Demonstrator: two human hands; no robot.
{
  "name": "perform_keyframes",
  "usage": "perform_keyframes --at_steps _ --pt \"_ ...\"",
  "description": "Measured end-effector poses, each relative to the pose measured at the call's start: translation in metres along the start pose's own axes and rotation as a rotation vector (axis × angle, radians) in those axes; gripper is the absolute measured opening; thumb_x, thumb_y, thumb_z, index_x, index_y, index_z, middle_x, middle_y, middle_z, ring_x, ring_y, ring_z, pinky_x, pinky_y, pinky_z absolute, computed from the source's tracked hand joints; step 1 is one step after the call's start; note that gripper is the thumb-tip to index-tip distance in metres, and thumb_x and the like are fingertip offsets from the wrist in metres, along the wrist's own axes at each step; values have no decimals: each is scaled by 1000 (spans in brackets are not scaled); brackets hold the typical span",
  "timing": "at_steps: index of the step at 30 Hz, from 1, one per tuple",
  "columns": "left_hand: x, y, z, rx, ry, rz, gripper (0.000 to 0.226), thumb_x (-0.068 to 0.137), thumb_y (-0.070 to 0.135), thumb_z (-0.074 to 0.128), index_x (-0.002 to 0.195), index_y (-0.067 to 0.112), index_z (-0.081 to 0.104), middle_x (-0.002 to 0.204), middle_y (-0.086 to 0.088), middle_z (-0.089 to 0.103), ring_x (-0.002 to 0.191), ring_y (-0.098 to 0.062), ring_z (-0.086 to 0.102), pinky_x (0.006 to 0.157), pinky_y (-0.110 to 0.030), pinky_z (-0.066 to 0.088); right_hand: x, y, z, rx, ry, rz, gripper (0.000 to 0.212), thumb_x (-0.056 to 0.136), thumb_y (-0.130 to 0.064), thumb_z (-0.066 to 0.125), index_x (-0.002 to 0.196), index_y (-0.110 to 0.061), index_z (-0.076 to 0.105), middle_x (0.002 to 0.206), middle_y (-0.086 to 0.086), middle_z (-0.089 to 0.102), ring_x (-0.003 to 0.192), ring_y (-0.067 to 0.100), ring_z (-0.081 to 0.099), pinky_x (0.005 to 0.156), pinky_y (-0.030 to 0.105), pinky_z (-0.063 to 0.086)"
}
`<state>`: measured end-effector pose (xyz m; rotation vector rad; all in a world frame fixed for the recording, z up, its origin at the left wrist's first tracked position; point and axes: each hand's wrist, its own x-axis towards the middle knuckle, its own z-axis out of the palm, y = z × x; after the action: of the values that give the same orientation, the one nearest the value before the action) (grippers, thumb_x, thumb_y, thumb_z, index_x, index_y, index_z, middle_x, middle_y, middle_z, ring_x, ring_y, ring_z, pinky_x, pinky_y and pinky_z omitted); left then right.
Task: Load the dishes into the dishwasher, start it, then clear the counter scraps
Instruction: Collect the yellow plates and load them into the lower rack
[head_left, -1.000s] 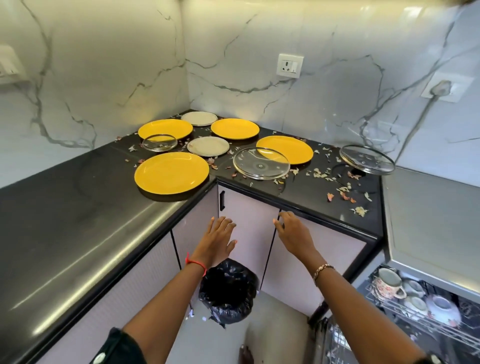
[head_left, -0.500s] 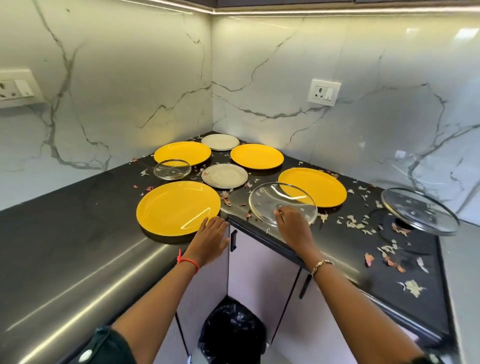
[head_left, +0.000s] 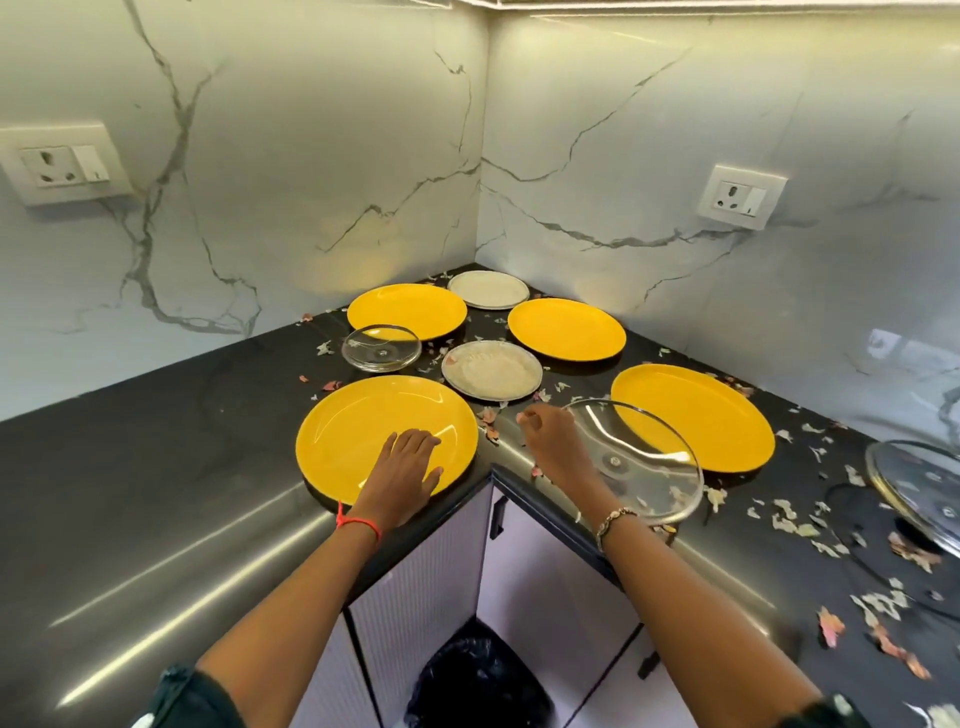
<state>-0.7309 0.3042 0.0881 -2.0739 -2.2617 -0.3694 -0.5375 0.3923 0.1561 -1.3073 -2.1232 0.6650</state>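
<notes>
My left hand (head_left: 408, 467) rests flat, fingers straight, on the near part of the nearest yellow plate (head_left: 363, 421) at the counter's inner corner. My right hand (head_left: 550, 441) has its fingers curled round the left rim of a clear glass lid (head_left: 644, 467) that lies close to the counter edge. Three more yellow plates (head_left: 408, 312) (head_left: 566, 327) (head_left: 696, 415) lie further back and to the right. Two steel plates (head_left: 488, 289) (head_left: 491, 370) sit between them. Onion-skin scraps (head_left: 789, 519) litter the black counter (head_left: 156, 493).
A small glass dish (head_left: 382, 347) lies left of the middle steel plate. A second glass lid (head_left: 914, 488) sits at the far right. A bin with a black bag (head_left: 478, 680) stands on the floor below the corner. Wall sockets (head_left: 62, 163) (head_left: 740, 196) are on both marble walls.
Both hands rose from the cabinet fronts to the counter. The left slid onto the near yellow plate. The right moved from the glass lid's near edge to its left rim.
</notes>
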Motion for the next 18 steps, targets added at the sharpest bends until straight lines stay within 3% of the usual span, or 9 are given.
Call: perform_keyframes --at_steps 4,7,10,13,16,18 --pt "3 -35 2 -19 -6 -84 47 100 34 41 142 16 34 148 -3 35 140 -19 25 118 -37 12 24 -4 34 22 -164 99 21 93 -15 48 86 0 61 81 17 58 77 27 55 68 37 41" --pt "4 -62 4 -27 -13 -167 47 99 34 42 142 14 35 149 -4 34 140 -20 25 118 -38 16 39 -2 59 55 -260 206 27 91 -18 52 108 1 56 95 22 63 89 37 63 75 43 49" --pt "5 -89 5 -21 -31 -245 49 99 34 41 143 13 33 152 -6 29 142 -22 22 117 -38 17 49 -2 77 115 -307 333 45 91 -21 56 130 -2 42 85 12 60 64 22 61 59 36 53" --pt "6 -109 6 -37 -37 -349 53 99 32 43 145 9 29 155 -10 21 144 -26 17 118 -39 13 59 0 91 167 -362 462 45 91 -17 56 130 -7 37 76 11 60 46 16 57 36 26 46" --pt "10 -123 5 -120 -81 -508 58 99 26 43 147 2 20 156 -17 12 144 -34 12 117 -42 13 69 1 100 178 -387 549 28 91 -14 56 109 6 48 69 19 63 31 12 54 42 29 52" --pt "12 -130 5 -220 -86 -603 57 99 19 44 145 -3 19 154 -22 13 142 -37 15 115 -44 18 71 1 104 219 -386 592 35 89 -9 58 117 9 47 82 27 66 41 19 61 45 29 54"
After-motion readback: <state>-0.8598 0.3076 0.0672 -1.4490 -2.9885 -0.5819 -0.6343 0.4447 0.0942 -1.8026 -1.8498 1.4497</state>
